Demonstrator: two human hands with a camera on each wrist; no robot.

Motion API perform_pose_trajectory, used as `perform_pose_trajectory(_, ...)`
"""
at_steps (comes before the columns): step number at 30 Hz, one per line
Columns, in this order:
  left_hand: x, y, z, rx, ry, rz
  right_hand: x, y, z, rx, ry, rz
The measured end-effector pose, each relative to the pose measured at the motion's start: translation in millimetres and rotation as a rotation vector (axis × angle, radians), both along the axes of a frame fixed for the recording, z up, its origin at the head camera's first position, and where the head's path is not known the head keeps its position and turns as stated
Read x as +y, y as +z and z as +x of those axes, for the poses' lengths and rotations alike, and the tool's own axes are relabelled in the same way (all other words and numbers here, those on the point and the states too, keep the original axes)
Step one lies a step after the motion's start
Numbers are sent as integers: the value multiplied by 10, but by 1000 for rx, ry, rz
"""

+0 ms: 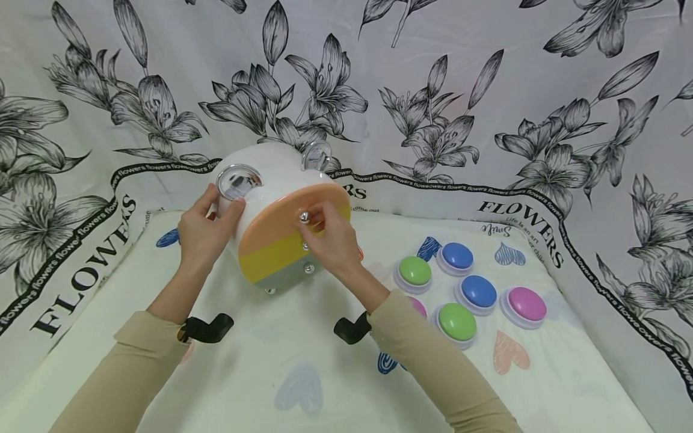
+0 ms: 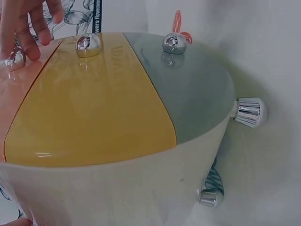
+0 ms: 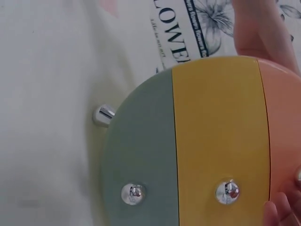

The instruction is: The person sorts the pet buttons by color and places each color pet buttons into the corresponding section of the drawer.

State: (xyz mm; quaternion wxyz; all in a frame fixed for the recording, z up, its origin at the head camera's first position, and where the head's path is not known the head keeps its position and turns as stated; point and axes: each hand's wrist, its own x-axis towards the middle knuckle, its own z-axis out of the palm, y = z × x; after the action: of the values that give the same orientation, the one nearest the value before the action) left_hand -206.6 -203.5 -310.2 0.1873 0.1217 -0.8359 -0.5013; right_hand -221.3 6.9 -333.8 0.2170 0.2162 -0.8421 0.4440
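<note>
A rounded white drawer box (image 1: pixel 271 165) is tilted, its front split into orange (image 1: pixel 271 225), yellow (image 2: pixel 89 117) and grey-green (image 3: pixel 143 141) panels. Each panel bears a chrome knob. My left hand (image 1: pixel 208 228) grips the box's left side, thumb near the chrome-rimmed ear (image 1: pixel 238 180) and the other fingers partly hidden behind. At the orange panel, my right hand (image 1: pixel 332 240) has its thumb and fingers curled about the top knob (image 1: pixel 304 217). In the left wrist view, fingertips (image 2: pixel 28 47) surround that knob. Short chrome feet (image 2: pixel 250 112) stick out from the underside.
Right of the box lie several round push buttons, among them a green one (image 1: pixel 457 322), a blue one (image 1: pixel 479 291) and a pink one (image 1: pixel 527 304). A heart-patterned cloth (image 1: pixel 243 385) covers the table. Behind hangs a flower-printed curtain (image 1: pixel 422 36).
</note>
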Motion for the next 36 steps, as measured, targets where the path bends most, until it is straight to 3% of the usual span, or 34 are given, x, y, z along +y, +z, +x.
perform_pose_trajectory(9, 14, -20, 3, 8, -22, -1, -95, 14, -8, -42, -158, 57)
perform_pose_trajectory(19, 30, -21, -14, 18, -31, -8, -78, 33, 3, -37, -189, 96)
perform_pose_trajectory(36, -6, -10, -1, 13, -15, 2, 47, -4, 157, -34, -187, 88)
